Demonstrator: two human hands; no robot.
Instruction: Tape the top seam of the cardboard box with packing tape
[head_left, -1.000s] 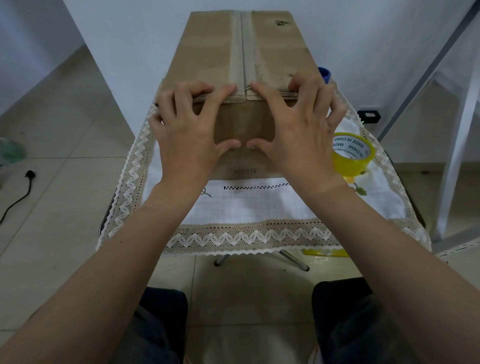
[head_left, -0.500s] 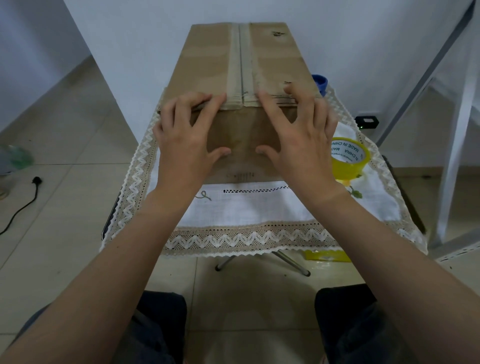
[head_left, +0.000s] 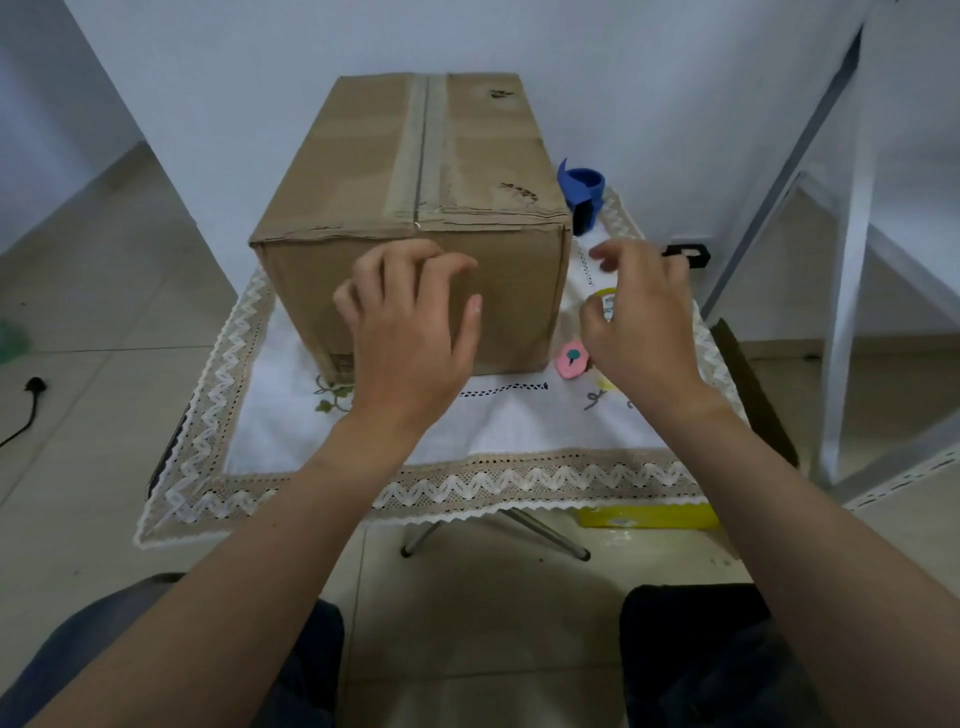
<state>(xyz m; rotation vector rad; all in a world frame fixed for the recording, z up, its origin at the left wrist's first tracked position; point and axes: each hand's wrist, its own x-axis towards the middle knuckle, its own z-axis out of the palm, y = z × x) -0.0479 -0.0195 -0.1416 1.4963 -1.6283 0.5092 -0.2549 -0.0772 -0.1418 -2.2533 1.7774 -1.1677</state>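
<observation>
The cardboard box (head_left: 410, 218) stands on the white cloth (head_left: 519, 431) that covers the desk (head_left: 748, 364), toward the back and pushed close to the wall (head_left: 623, 78). Its two top flaps meet in a seam (head_left: 422, 150) running away from the person, with a pale band on either side of the seam; whether that band is tape cannot be told. The top right flap shows torn, scuffed patches near its front edge.

The left hand (head_left: 415, 322) is in front of the box's near face, fingers curled and spread, empty; whether the fingertips touch the cardboard cannot be told. The right hand (head_left: 639, 317) is to the right of the box, above the cloth, fingers loosely open and clamped on nothing. Just under its thumb side a sliver of the yellow tape roll (head_left: 608, 304) shows, mostly hidden by the hand.

A small pink object (head_left: 571, 361) lies on the cloth by the box's front right corner. A blue object (head_left: 582, 195) stands behind the right side of the box, near the wall. The cloth has a zigzag lace border (head_left: 519, 483) that hangs over the desk's front edge. Below the desk, a yellow object (head_left: 649, 515) lies on the tiled floor (head_left: 78, 312), and a black plug (head_left: 35, 385) lies far left.
</observation>
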